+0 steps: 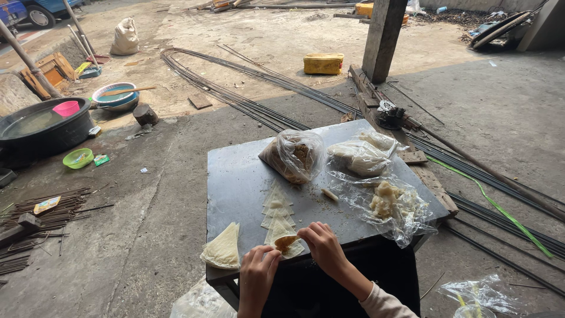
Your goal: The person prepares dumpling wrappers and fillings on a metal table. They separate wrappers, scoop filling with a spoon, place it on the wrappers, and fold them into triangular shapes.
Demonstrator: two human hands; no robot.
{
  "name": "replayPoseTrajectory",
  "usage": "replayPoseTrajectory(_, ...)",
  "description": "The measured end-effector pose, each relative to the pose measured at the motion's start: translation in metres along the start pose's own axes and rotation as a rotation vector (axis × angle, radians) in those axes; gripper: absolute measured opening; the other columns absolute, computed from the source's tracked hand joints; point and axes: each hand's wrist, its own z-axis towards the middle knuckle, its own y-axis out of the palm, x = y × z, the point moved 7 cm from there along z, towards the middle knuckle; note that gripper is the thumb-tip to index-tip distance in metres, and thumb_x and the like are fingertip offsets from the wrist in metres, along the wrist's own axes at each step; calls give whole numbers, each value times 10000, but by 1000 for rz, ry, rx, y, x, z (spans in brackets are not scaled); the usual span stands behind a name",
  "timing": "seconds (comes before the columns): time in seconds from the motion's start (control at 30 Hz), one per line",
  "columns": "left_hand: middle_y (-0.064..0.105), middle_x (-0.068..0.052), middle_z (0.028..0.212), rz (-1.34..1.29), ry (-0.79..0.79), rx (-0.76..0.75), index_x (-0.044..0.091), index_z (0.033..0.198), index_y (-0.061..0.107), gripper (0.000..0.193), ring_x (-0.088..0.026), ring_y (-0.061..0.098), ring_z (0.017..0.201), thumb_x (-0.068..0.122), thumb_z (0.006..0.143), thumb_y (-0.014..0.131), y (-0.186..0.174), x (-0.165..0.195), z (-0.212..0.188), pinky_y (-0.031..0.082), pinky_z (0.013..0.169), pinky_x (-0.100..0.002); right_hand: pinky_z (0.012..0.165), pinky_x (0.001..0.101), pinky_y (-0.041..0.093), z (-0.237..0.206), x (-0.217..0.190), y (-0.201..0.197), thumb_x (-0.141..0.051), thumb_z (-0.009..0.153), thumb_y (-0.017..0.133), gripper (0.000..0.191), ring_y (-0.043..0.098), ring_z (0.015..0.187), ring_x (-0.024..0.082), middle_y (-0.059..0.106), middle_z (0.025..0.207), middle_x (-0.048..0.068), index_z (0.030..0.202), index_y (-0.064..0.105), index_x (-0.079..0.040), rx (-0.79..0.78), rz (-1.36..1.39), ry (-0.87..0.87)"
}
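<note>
A grey metal table stands in front of me. My left hand and my right hand meet at its near edge, both pinching a thin triangular pastry wrapper with brown filling on it. A row of similar pale triangular wrappers runs away from my hands. A stack of wrappers lies at the near left corner. A clear bag of brown filling sits at the far side of the table.
Two clear bags hold pale dough and crumbly white lumps on the table's right. Long steel rods lie across the concrete floor. A black basin, bowls, a yellow jerrycan and a concrete post stand beyond.
</note>
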Motion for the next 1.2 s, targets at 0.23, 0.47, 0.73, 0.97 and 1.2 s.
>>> replayPoseTrajectory(0.23,722,-21,1049,-33,8,-28,121,979,743,126,-241,684,1020,174,864,744,3,4,2,523,869,-416,744,367,530,-4,-1,-5,-45,885,711,154,626,806,212,646,854,35,1035,689,-71,41,19,-19)
replayPoseTrajectory(0.47,724,-49,1067,-64,27,-23,87,1127,697,261,-249,684,1044,180,885,730,4,6,3,513,888,-419,718,369,546,-3,-3,-5,-30,882,708,140,650,804,231,654,851,50,1017,682,-56,49,50,29)
replayPoseTrajectory(0.73,727,-26,1100,-82,37,-63,123,1143,706,277,-231,670,1088,110,866,722,1,2,1,500,940,-398,702,339,528,-12,40,-10,-239,964,673,128,690,754,164,744,872,6,984,736,-130,75,-150,466)
replayPoseTrajectory(0.97,724,18,1118,-110,104,-97,129,1135,723,322,-193,653,1120,98,816,747,-1,8,5,468,963,-385,879,377,410,9,57,-28,-332,890,664,231,636,959,190,720,1013,15,1017,761,-165,-75,-524,425)
replayPoseTrajectory(1.2,728,44,1115,-116,103,-105,139,1072,740,250,-181,650,1114,125,823,768,-4,11,5,465,952,-378,930,381,341,-11,0,-3,-321,874,737,198,557,1065,187,668,1067,-17,1014,758,-182,-283,-284,275)
